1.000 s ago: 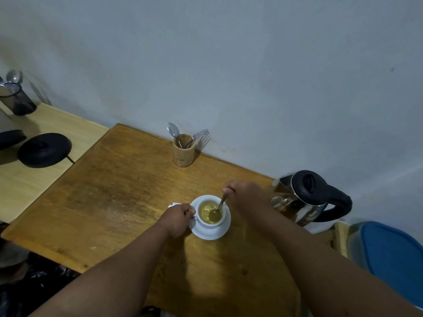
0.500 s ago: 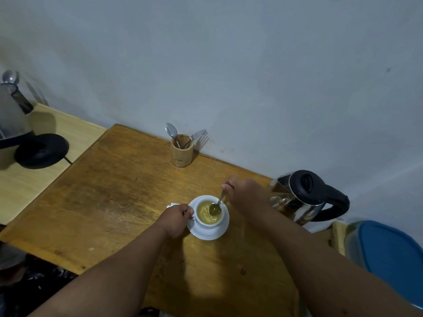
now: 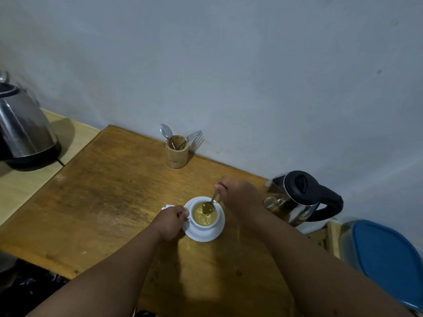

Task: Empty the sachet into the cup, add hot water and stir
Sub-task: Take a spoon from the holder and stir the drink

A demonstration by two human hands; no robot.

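Note:
A white cup (image 3: 204,224) holding yellowish liquid stands on a white saucer (image 3: 206,235) on the wooden table (image 3: 109,202). My left hand (image 3: 170,221) grips the cup's handle at its left side. My right hand (image 3: 240,195) pinches the stem of a metal spoon (image 3: 209,205), whose bowl dips into the liquid at the cup's far side. A bit of white sachet (image 3: 168,206) peeks out behind my left hand. The steel kettle (image 3: 295,200) with a black lid and handle stands just right of my right hand.
A wooden holder (image 3: 177,153) with a spoon and fork stands by the wall. A second steel kettle (image 3: 23,131) sits on the lighter counter at far left. A blue-lidded container (image 3: 384,257) lies off the table's right edge.
The spoon's bowl has moved from the cup's near side to its far side. The camera has drifted, bringing the left kettle further into view. My left hand stays on the handle.

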